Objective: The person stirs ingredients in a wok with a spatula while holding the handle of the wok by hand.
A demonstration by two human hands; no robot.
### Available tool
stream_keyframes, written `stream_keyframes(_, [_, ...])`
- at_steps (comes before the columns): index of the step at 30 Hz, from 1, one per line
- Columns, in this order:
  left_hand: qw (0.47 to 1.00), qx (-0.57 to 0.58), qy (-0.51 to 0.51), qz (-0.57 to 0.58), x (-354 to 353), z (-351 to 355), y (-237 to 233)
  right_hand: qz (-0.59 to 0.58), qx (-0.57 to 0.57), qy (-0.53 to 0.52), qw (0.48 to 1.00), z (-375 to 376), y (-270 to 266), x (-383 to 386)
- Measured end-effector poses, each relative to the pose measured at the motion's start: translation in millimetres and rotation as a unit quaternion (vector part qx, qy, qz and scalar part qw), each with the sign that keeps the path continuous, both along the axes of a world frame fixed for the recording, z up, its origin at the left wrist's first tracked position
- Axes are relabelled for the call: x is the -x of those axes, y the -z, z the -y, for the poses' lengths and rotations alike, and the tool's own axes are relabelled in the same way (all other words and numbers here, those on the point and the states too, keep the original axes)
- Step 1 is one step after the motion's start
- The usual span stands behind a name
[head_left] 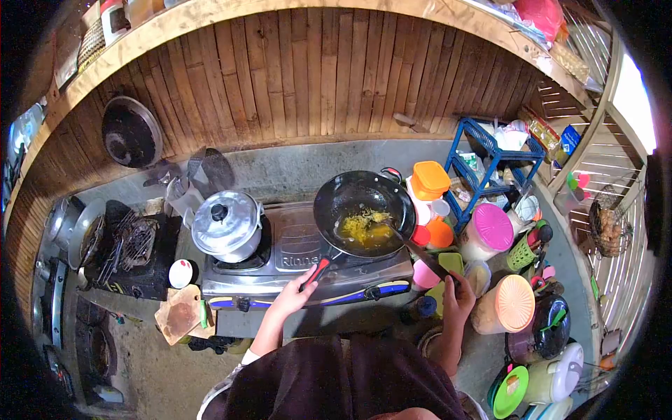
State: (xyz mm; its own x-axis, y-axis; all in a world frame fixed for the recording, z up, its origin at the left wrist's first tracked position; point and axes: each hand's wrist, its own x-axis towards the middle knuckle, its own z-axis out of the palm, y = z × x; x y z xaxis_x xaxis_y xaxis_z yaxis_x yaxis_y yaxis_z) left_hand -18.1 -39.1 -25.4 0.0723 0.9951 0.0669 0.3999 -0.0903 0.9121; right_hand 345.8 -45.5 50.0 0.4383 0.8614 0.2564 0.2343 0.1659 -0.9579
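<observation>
My left hand (295,294) is closed around the red and black handle of a black wok (339,199) on the right side of the stove. Yellow chopped food (365,225) sits in oil at the bottom of the wok. In my right hand (458,299) is a long dark spatula (428,259), held by its handle. The spatula's head reaches into the wok beside the food, partly hidden there. A lidded silver pot (225,227) stands on the left burner, apart from both hands.
The gas stove (290,238) stands on a grey counter. Plastic containers, including a pink-lidded jar (490,227) and an orange-lidded jar (507,304), crowd the right. Behind them is a blue rack (493,164). A cutting board (180,313) with a green-handled knife (204,314) lies at left.
</observation>
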Motion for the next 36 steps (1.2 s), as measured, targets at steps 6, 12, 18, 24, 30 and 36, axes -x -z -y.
stream_keyframes(6, [1.000, 0.028, 0.005, 0.000, 0, 1, -5, 0.007, -0.034, 0.007, 0.999, 10, -19, -1])
stream_keyframes(12, [0.998, 0.058, 0.004, 0.001, -1, 2, -14, 0.031, -0.026, -0.009, 0.999, 4, -8, 5])
stream_keyframes(18, [0.999, 0.033, 0.003, -0.003, 1, -1, 0, 0.015, -0.017, -0.081, 0.996, 0, -9, 40])
stream_keyframes(24, [1.000, 0.027, 0.002, -0.005, 0, 1, -8, 0.108, -0.003, -0.166, 0.980, -19, 10, 65])
stream_keyframes(30, [0.995, 0.101, -0.010, 0.003, 0, 1, -11, 0.026, 0.110, -0.206, 0.972, -33, 24, 73])
stream_keyframes(36, [1.000, 0.022, 0.013, 0.005, -1, 0, -8, 0.020, 0.007, -0.162, 0.987, -30, 30, 60])
